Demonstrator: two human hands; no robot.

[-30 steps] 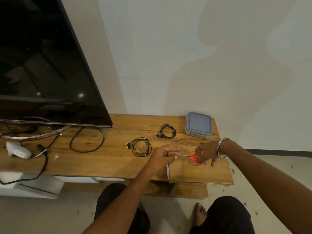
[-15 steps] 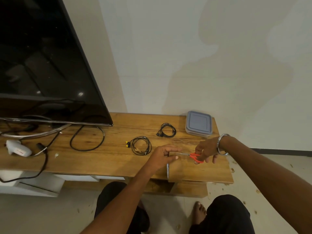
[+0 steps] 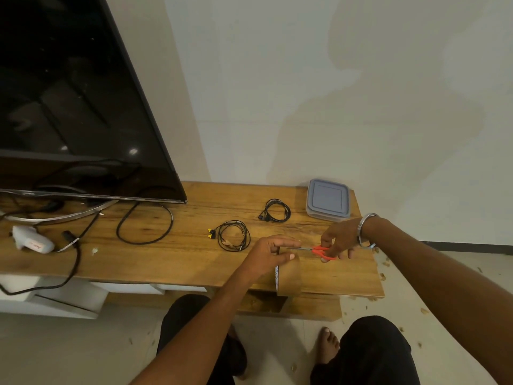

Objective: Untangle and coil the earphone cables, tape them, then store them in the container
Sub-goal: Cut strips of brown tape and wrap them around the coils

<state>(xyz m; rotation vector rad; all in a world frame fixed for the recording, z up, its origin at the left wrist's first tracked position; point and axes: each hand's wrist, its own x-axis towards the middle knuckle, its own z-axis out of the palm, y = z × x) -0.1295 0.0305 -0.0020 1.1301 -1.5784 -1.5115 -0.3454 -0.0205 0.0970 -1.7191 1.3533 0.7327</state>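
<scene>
Since the earlier frames the scissors (image 3: 322, 252) and the right hand (image 3: 339, 240) have edged a little toward the left hand (image 3: 268, 254), and little else has shifted. At the far left a white tool (image 3: 32, 240) lies on the wooden table (image 3: 166, 262) beside a black cord (image 3: 144, 226) that loops out from under the TV (image 3: 77, 107), whose dark screen leans over the table's left half. Further right, a coiled earphone (image 3: 233, 236) with yellow tips lies flat on the wood, just left of the left hand. A second, smaller coil (image 3: 275, 210) lies behind it, nearer the wall and next to the container (image 3: 328, 199), which sits with its grey lid on at the table's back right corner. The left hand pinches the free end of a brown strip pulled up from the tape roll (image 3: 288, 276), which stands on edge at the table's front rim, partly hidden under that hand. The right hand, with a metal bangle (image 3: 366, 227) on its wrist, grips the red handles of the scissors, whose blades point left toward the strip of tape; whether they touch the tape cannot be told. Both earphones lie on the table, outside the container. Below the table the person's knees and a bare foot (image 3: 329, 341) show on the pale floor, with small scraps scattered to the right.
</scene>
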